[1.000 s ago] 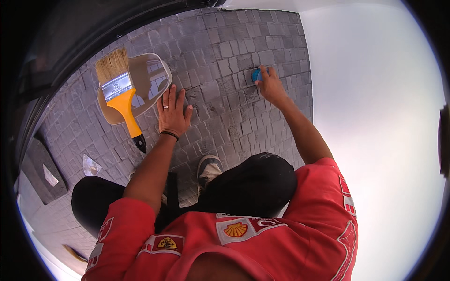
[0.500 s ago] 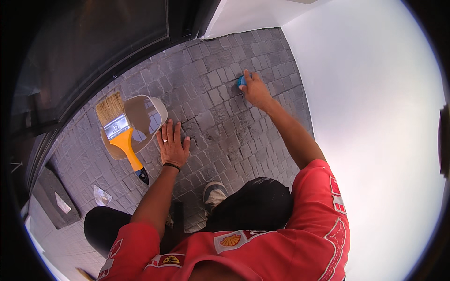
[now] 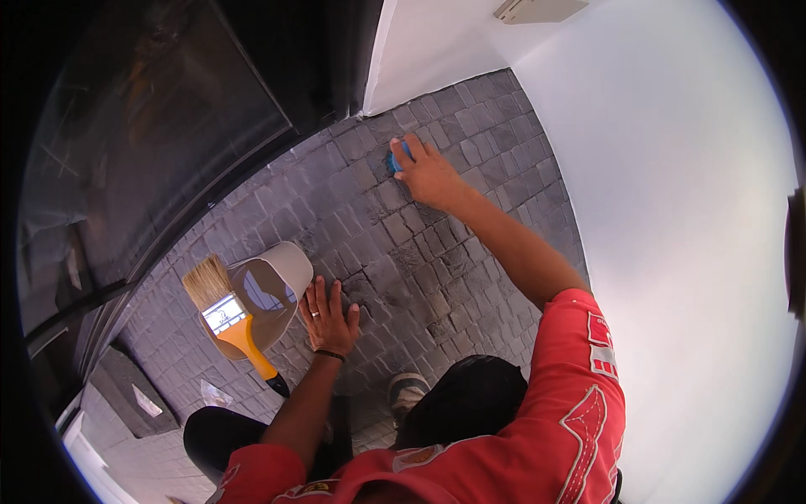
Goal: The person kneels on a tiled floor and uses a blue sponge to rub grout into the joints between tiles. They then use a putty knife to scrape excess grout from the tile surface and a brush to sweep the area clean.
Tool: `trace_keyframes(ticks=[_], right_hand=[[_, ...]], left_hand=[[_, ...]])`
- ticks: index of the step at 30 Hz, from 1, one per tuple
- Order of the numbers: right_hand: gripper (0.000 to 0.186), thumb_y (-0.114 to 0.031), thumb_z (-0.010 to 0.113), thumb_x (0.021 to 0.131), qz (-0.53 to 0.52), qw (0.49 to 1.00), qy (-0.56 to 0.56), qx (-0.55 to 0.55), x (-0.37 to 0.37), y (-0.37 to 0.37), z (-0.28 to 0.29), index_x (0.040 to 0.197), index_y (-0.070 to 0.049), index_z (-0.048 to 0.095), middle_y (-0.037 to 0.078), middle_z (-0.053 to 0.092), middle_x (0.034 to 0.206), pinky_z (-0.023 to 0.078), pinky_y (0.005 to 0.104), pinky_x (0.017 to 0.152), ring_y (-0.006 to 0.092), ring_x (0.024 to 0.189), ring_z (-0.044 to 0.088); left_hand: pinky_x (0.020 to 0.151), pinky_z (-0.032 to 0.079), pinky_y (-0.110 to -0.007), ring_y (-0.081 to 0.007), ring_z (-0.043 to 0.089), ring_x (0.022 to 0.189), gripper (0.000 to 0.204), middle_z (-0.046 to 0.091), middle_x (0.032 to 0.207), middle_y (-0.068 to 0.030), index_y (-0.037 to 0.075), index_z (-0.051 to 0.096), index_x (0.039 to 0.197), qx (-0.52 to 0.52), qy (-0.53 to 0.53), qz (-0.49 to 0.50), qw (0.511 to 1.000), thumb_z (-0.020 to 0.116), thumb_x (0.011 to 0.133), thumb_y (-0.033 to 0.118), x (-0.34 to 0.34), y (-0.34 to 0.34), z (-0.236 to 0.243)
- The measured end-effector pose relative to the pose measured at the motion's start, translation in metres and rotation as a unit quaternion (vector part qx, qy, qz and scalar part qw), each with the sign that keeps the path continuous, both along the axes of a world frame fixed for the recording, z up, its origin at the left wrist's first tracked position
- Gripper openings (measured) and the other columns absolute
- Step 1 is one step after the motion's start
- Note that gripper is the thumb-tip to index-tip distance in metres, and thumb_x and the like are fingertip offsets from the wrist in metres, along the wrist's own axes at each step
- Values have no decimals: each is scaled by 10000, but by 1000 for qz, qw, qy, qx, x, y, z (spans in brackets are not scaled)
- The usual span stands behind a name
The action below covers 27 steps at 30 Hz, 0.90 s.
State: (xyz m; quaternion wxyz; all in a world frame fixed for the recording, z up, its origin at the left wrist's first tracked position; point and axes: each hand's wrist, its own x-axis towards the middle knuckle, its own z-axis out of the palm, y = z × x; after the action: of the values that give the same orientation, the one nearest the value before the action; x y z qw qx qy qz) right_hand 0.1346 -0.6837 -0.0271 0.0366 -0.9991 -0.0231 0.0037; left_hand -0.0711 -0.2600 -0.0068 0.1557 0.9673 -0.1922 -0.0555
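Right hand (image 3: 432,180) grasps a blue brush (image 3: 401,157) on the far paving (image 3: 378,252); left hand (image 3: 332,322) lies flat, unclenched, beside the container (image 3: 291,262), near left.

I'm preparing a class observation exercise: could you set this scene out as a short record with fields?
Left hand: palm down on the grey paving, beside the tub
Right hand: grasping a small blue object, partly hidden, at the paving
Paintbrush: yellow handle, black tip; lying across the tub
Tub: beige, apparently holding reflective liquid
Wall: white, on the right

Porch-like place: paving (image 3: 361,223), white walls (image 3: 672,210)
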Motion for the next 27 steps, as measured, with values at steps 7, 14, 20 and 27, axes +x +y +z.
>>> trace_keyframes(ticks=[7,14,20,27], right_hand=[[555,-281,549,996,-185,977,-100,-44,64,-54,50,1359,129,454,331,523,1271,496,502,904,461,1093,563],[579,-304,585,986,72,995,-48,40,-9,71,59,1411,65,449,341,493,1290,520,517,896,467,1038,596],[583,-312,551,1007,-209,978,-18,-17,24,-51,61,1443,43,397,362,460,1331,504,526,929,493,1086,568],[562,-315,525,1019,-67,995,22,64,-20,-34,55,1458,19,413,368,478,1297,495,551,940,530,1122,553]], left_hand=[[1201,140,-618,-401,200,1500,603,277,1604,-196,81,482,1445,-3,9,-3,1000,524,970,450,-3,4,0],[1205,123,-615,-400,187,1507,616,270,1608,-196,84,466,1459,3,12,-1,1000,515,972,458,-3,4,0],[1204,116,-614,-409,172,1513,601,263,1612,-197,77,469,1458,1,7,-3,1000,494,987,450,-4,3,1],[1205,117,-610,-399,178,1513,595,265,1614,-191,81,465,1462,-8,11,0,1000,460,1004,460,-3,2,2]])
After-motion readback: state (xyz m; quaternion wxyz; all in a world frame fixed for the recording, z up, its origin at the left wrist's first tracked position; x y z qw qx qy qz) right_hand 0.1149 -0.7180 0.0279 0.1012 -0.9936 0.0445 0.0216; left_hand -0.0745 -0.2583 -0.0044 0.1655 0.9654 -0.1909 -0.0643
